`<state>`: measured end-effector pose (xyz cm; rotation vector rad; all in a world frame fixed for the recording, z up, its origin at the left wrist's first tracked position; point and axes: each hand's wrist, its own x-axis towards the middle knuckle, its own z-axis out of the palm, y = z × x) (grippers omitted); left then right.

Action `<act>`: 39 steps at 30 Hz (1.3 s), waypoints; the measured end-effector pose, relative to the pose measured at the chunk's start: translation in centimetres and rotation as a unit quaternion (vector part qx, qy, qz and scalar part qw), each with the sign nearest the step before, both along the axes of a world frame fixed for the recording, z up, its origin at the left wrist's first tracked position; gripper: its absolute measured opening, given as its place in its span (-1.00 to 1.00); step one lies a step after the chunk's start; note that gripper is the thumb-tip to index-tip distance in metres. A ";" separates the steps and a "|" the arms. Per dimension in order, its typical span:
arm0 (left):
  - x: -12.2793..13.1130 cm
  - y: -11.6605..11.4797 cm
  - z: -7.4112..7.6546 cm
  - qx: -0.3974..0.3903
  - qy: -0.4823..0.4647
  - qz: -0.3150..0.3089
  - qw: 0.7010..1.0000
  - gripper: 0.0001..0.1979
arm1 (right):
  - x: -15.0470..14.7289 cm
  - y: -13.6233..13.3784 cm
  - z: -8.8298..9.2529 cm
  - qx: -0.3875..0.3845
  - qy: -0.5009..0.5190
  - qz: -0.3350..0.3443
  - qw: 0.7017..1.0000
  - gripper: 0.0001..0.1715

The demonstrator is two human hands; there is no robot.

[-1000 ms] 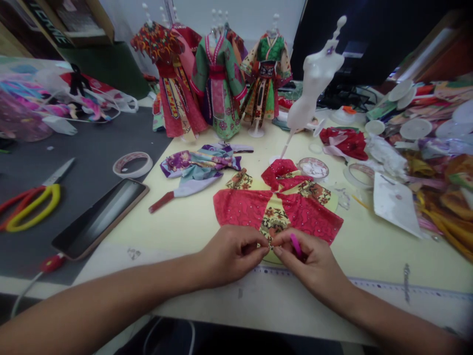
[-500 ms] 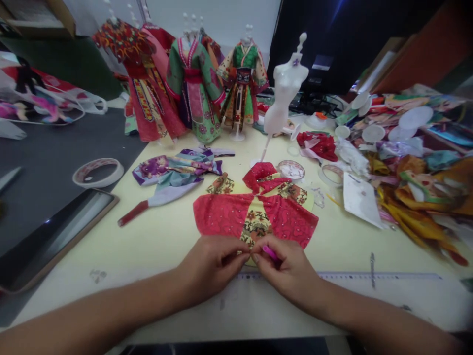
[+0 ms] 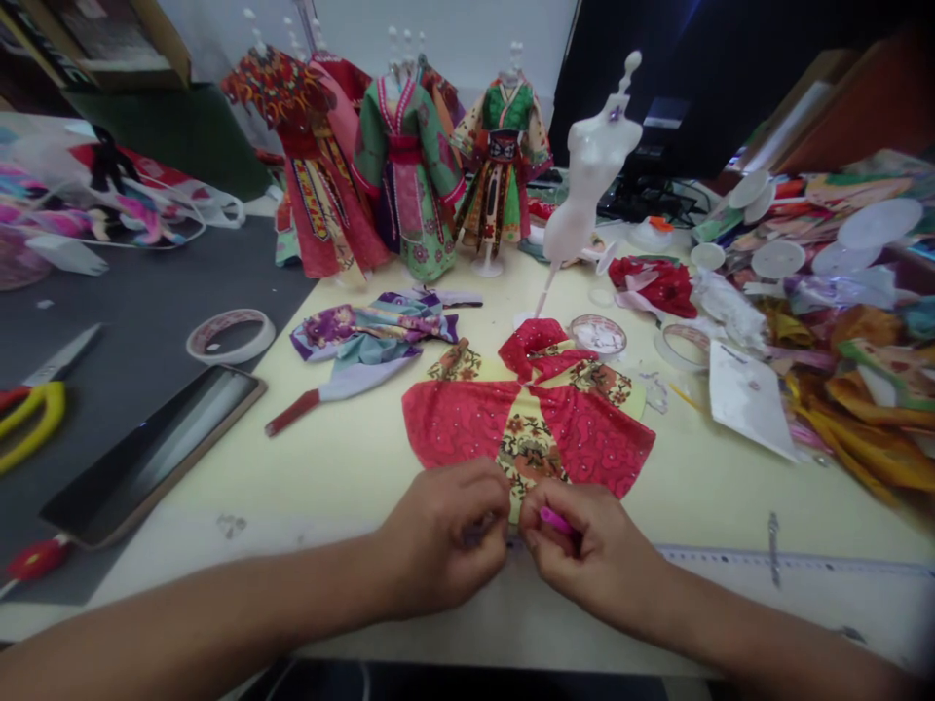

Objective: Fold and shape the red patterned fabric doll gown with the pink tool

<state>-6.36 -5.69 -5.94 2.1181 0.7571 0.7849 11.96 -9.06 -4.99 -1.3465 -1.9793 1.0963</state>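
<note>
Left hand: It is at the lower end of the garment. The fingers are curled and close together, but they hide the place where they meet the cloth, so I cannot tell if they are clamped on it.

Right hand: The fingers are together and clamped on a small pink strip, and they are just beside the left hand.

Garment: This red and floral doll garment lies flat on the table, with its lower end between both hands.

Handling: It looks light, soft and easy to fold. A gentle hold at the edge with the fingertips seems best, because the thin cloth can shift or crease, and the small shiny dots may be fragile.

Around: Behind it stand a white mannequin and dressed doll stands. To the left are folded cloth, tape, a tablet and scissors. To the right are fabric scraps.
</note>
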 end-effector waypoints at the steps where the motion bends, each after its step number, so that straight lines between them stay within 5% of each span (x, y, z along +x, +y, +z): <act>1: 0.0 0.2 0.1 -0.031 -0.007 0.022 0.999 -0.91 | 0.1 0.1 0.1 -0.053 0.033 -0.004 0.998 -0.90; 5: 0.1 1.1 0.4 -0.174 -0.028 0.068 0.982 -0.91 | 0.6 1.0 0.3 -0.208 0.195 -0.054 0.957 -0.80; 9: 0.2 1.3 0.4 -0.211 -0.090 0.077 0.970 -0.86 | 0.9 1.4 0.2 -0.279 0.318 -0.075 0.903 -0.76; 15: -0.2 1.1 0.2 -0.008 -0.098 0.108 0.989 -0.84 | 1.0 1.3 0.3 -0.355 0.380 -0.072 0.851 -0.77; 20: -0.1 1.2 0.2 0.171 -0.106 0.097 0.975 -0.81 | 0.9 1.4 0.2 -0.394 0.394 -0.070 0.828 -0.72; 31: -0.7 1.1 -0.7 0.311 -0.038 0.049 0.948 -0.63 | 1.1 1.4 0.1 -0.443 0.444 -0.037 0.778 -0.76; 39: -1.2 1.3 -0.3 0.425 0.065 0.021 0.903 -0.62 | 1.0 1.4 0.3 -0.448 0.471 -0.019 0.760 -0.71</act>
